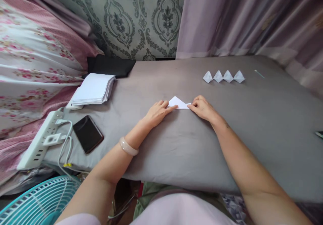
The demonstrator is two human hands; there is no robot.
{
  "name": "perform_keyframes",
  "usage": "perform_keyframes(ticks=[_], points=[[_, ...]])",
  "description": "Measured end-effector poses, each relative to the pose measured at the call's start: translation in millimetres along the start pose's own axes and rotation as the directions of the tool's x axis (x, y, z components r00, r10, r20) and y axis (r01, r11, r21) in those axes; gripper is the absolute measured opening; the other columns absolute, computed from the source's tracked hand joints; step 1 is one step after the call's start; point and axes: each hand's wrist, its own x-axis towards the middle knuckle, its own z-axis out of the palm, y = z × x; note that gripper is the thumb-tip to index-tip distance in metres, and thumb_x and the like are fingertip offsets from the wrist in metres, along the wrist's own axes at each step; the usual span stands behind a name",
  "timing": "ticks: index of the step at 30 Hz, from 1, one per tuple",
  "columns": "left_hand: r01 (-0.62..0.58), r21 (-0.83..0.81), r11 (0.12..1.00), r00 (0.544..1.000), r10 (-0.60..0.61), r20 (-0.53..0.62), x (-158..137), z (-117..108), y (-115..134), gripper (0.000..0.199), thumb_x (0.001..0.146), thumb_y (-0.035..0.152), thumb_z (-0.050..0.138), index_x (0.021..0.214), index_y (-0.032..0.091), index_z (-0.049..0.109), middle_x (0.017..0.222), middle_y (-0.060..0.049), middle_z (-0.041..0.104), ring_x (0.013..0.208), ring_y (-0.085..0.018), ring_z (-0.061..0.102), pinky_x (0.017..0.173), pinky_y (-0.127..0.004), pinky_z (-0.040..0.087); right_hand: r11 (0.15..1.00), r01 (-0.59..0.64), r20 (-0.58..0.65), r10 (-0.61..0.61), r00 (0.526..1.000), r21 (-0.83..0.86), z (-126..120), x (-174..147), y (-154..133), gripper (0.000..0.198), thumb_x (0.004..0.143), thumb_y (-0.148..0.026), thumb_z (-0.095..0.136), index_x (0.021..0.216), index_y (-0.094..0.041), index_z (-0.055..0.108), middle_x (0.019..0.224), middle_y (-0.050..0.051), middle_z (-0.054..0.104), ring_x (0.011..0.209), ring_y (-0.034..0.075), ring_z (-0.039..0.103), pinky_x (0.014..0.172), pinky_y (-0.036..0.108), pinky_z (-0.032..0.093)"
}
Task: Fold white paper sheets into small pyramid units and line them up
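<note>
A folded sheet of white paper [176, 102] lies on the grey cloth at the middle of the table, its peak pointing away from me. My left hand [158, 112] presses on its left part, thumb stretched along the near edge. At the right end, my right hand [202, 108] pinches the narrow tip of the paper between thumb and fingers. Part of the paper's left side is hidden under my left fingers. Beyond my right hand, several folded white paper pieces [228, 76] stand in a row.
At the left are a stack of white paper [92, 88], a black folded item [111, 66], a phone [88, 134] and a power strip [41, 141] with cables. A turquoise fan [42, 201] stands below the table's left edge. A thin stick [259, 73] lies at the far right.
</note>
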Motion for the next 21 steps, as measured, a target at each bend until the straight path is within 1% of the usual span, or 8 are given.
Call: perform_keyframes(ticks=[4,10,13,15,17,18,19,21], points=[[-0.008,0.033,0.999,1.000,0.008,0.009,1,4,-2,0.051,0.097,0.017,0.031,0.145,0.034,0.039,0.105,-0.010,0.050,0.089,-0.020,0.043,0.083,-0.033,0.039,1.000,-0.004,-0.028,0.004,1.000,-0.012,-1,-4,-1,0.028,0.085,-0.040,0.055,0.065,-0.020,0.058,0.102,0.008,0.054,0.087,0.018,0.058,0.085,0.033,0.044],[-0.007,0.013,1.000,1.000,0.007,-0.007,2,6,-4,0.052,0.096,0.016,0.032,0.144,0.036,0.041,0.104,-0.010,0.049,0.086,-0.020,0.042,0.082,-0.033,0.039,1.000,-0.028,-0.115,0.029,0.993,0.012,-5,-9,10,0.018,0.082,-0.036,0.059,0.076,-0.019,0.059,0.096,0.007,0.055,0.077,0.017,0.057,0.080,0.033,0.046],[-0.001,-0.007,1.000,1.000,0.001,0.000,3,5,-3,0.052,0.097,0.018,0.031,0.143,0.037,0.042,0.104,-0.010,0.049,0.087,-0.021,0.042,0.082,-0.035,0.039,0.999,-0.019,-0.240,0.029,0.970,0.044,-4,-11,9,0.014,0.082,-0.027,0.055,0.089,-0.017,0.063,0.094,0.008,0.059,0.076,0.018,0.058,0.080,0.035,0.047],[0.003,-0.021,1.000,1.000,-0.003,-0.007,3,5,-2,0.051,0.096,0.018,0.031,0.142,0.037,0.043,0.102,-0.009,0.049,0.087,-0.021,0.043,0.083,-0.035,0.039,0.997,0.073,-0.344,-0.061,0.937,0.020,2,-14,-2,0.023,0.087,-0.020,0.044,0.099,-0.017,0.064,0.098,0.011,0.062,0.089,0.022,0.059,0.087,0.038,0.046],[0.008,-0.027,1.000,1.000,-0.009,-0.018,3,5,-1,0.051,0.096,0.018,0.033,0.141,0.037,0.044,0.101,-0.009,0.049,0.088,-0.021,0.044,0.083,-0.034,0.039,0.977,0.212,-0.314,-0.212,0.925,-0.034,10,-20,-19,0.034,0.091,-0.015,0.034,0.107,-0.019,0.064,0.107,0.012,0.062,0.102,0.023,0.057,0.093,0.039,0.044],[0.012,-0.027,1.000,1.000,-0.012,-0.021,3,5,-1,0.051,0.096,0.018,0.033,0.141,0.037,0.044,0.100,-0.009,0.049,0.088,-0.021,0.044,0.084,-0.034,0.039,0.962,0.265,-0.246,-0.274,0.930,-0.070,16,-23,-29,0.036,0.093,-0.015,0.032,0.111,-0.019,0.063,0.109,0.012,0.062,0.105,0.023,0.056,0.094,0.038,0.043],[0.016,-0.024,1.000,1.000,-0.017,-0.024,3,5,0,0.050,0.096,0.019,0.033,0.141,0.037,0.044,0.100,-0.009,0.049,0.088,-0.021,0.045,0.084,-0.034,0.040,0.947,0.299,-0.164,-0.315,0.935,-0.116,20,-27,-37,0.037,0.094,-0.017,0.032,0.114,-0.019,0.062,0.111,0.012,0.062,0.106,0.024,0.055,0.094,0.039,0.043],[0.019,-0.023,1.000,0.999,-0.020,-0.037,2,7,0,0.050,0.096,0.020,0.034,0.142,0.037,0.044,0.101,-0.009,0.050,0.089,-0.021,0.046,0.085,-0.035,0.040,0.925,0.310,-0.068,-0.331,0.941,-0.218,29,-33,-50,0.035,0.096,-0.024,0.035,0.120,-0.019,0.060,0.113,0.012,0.060,0.106,0.026,0.053,0.093,0.040,0.044]])
